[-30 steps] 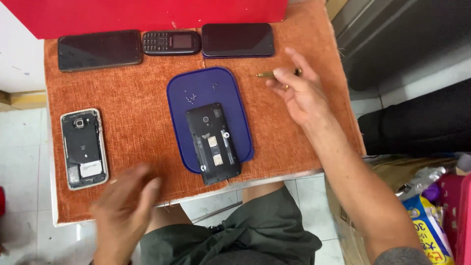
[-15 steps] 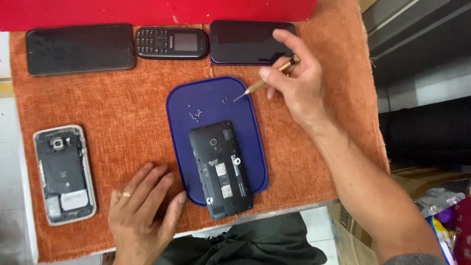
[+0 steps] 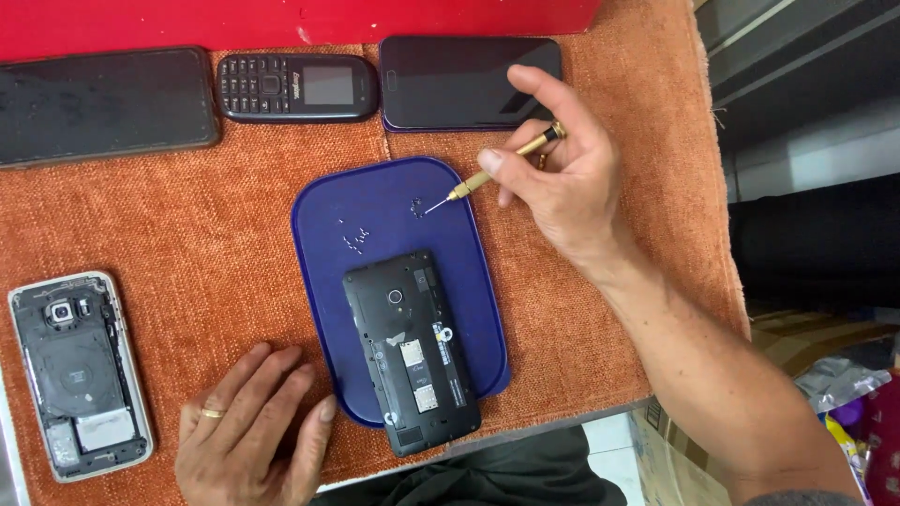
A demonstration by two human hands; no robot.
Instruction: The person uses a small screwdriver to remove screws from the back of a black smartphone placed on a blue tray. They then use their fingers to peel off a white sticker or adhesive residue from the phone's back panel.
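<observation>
Fingers of right hand [image 3: 562, 178] pinch a screwdriver [image 3: 497, 169]; left hand [image 3: 248, 426] (fingers loosely spread) rests flat on cloth [image 3: 187, 225]

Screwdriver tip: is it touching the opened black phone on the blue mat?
No, the screwdriver tip hangs over bare blue mat, apart from the black phone, near small screws.

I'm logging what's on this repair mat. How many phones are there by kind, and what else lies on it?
Opened phones with the back off: 2, the black one on the blue tray and the silver-framed one.
Closed touchscreen phones: 2, one far left and one under the right hand.
Keypad phone: 1.
Screwdriver: 1.
Blue tray: 1.
Total: 7.
</observation>
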